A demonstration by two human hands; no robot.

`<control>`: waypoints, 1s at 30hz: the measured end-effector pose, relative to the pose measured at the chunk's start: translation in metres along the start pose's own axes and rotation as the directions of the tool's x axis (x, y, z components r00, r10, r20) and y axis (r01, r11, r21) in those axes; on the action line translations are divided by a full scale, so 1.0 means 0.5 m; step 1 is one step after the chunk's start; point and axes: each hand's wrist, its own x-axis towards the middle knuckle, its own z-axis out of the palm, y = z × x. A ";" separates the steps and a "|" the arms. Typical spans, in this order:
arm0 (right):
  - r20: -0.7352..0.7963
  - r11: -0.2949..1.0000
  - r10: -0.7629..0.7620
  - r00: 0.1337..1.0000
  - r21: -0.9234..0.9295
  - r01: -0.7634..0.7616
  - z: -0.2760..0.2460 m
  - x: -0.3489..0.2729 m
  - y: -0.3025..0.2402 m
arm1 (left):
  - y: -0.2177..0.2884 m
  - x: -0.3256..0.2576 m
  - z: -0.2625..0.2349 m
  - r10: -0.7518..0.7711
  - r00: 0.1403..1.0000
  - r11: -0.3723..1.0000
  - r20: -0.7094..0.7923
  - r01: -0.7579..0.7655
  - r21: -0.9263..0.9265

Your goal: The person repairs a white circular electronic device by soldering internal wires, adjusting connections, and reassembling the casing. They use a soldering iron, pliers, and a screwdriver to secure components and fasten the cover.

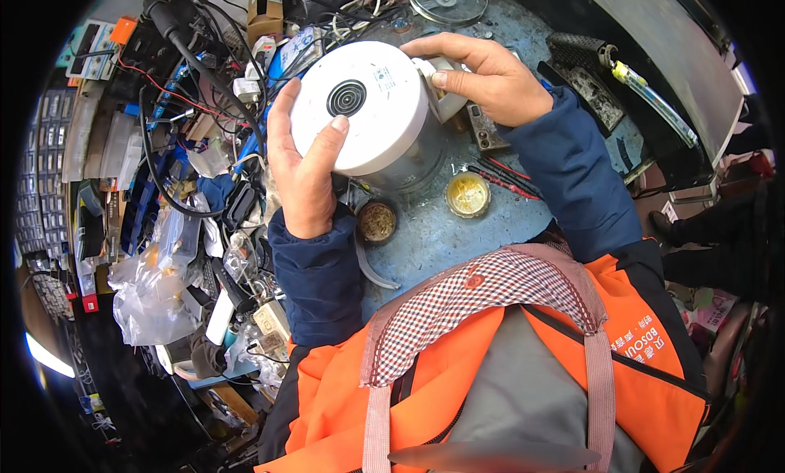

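Note:
An upside-down electric kettle (380, 142) is in front of me over the blue worktop, its white base facing up with a black ringed connector (347, 98) in it. Below the base the clear body shows. My left hand (307, 174) is wrapped round the base's left side, thumb on top near the connector and fingers along the far left edge. At the kettle's right side my right hand (500, 85) grips the white handle (449, 97) between thumb and fingers. Whether the kettle touches the worktop is hard to tell.
Two small round pots, one with yellowish contents (468, 195) and one darker (377, 222), stand nearer me. Red and black probes (509, 181) lie to the right. Cables, tools and a clear plastic bag (155, 297) crowd the left. A round transparent lid (448, 2) lies at the back.

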 end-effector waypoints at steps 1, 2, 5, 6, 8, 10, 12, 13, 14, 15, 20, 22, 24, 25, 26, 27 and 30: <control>-0.001 0.999 -0.008 1.000 -0.034 0.008 -0.002 0.000 0.001 | 0.001 0.001 -0.002 -0.008 1.000 1.000 0.001 0.008 0.003; -0.001 0.998 -0.017 1.000 -0.068 0.017 -0.003 -0.001 0.001 | 0.002 0.002 -0.003 -0.015 1.000 1.000 0.002 0.015 0.006; -0.022 0.995 -0.005 1.000 -0.102 0.003 0.006 -0.005 -0.005 | 0.012 0.004 -0.009 -0.054 0.998 0.999 0.020 0.054 -0.003; -0.031 0.992 -0.021 0.999 -0.129 0.016 0.006 -0.006 -0.003 | 0.012 0.004 -0.007 -0.048 0.999 0.999 0.018 0.048 0.007; -0.047 0.982 -0.053 0.998 -0.184 0.043 0.006 -0.009 0.004 | 0.015 0.005 -0.006 -0.064 0.998 0.998 0.018 0.064 0.024; -0.022 0.965 -0.074 0.997 -0.255 0.066 -0.004 -0.006 0.000 | 0.012 0.007 -0.007 -0.075 0.997 0.997 0.009 0.075 0.007; 0.000 0.955 -0.062 0.998 -0.292 0.059 -0.014 -0.004 0.002 | -0.002 0.007 -0.009 -0.082 0.997 0.996 -0.006 0.082 -0.044; 0.009 0.955 -0.040 0.999 -0.294 0.040 -0.019 -0.005 0.006 | -0.007 0.008 -0.012 -0.084 0.996 0.995 -0.008 0.083 -0.060; 0.017 0.955 -0.017 1.000 -0.296 0.021 -0.022 -0.007 0.008 | -0.010 0.009 -0.015 -0.086 0.996 0.994 -0.010 0.085 -0.075; 0.000 0.926 -0.048 0.999 -0.374 0.045 -0.020 -0.011 0.007 | -0.010 0.009 -0.016 -0.088 0.996 0.992 -0.012 0.087 -0.091; -0.073 0.795 -0.219 0.973 -0.592 0.134 0.006 -0.027 0.003 | -0.006 0.018 -0.020 -0.122 0.992 0.988 0.030 0.125 -0.092; -0.093 0.775 -0.277 0.956 -0.609 0.165 0.015 -0.031 0.001 | -0.007 0.029 -0.030 -0.130 0.988 0.985 0.079 0.138 -0.106; -0.094 0.772 -0.301 0.949 -0.608 0.185 0.020 -0.032 0.001 | -0.015 0.045 -0.045 -0.125 0.985 0.984 0.120 0.138 -0.109; -0.092 0.768 -0.309 0.947 -0.611 0.192 0.021 -0.035 0.000 | -0.018 0.052 -0.048 -0.123 0.982 0.983 0.142 0.140 -0.119; -0.084 0.756 -0.312 0.946 -0.625 0.194 0.016 -0.035 0.004 | -0.021 0.058 -0.050 -0.121 0.979 0.981 0.164 0.142 -0.129; -0.076 0.774 -0.305 0.949 -0.600 0.201 0.015 -0.036 0.004 | -0.023 0.064 -0.054 -0.118 0.976 0.980 0.186 0.145 -0.139; -0.067 0.823 -0.278 0.958 -0.531 0.202 0.013 -0.034 0.001 | -0.031 0.074 -0.061 -0.111 0.970 0.979 0.216 0.144 -0.143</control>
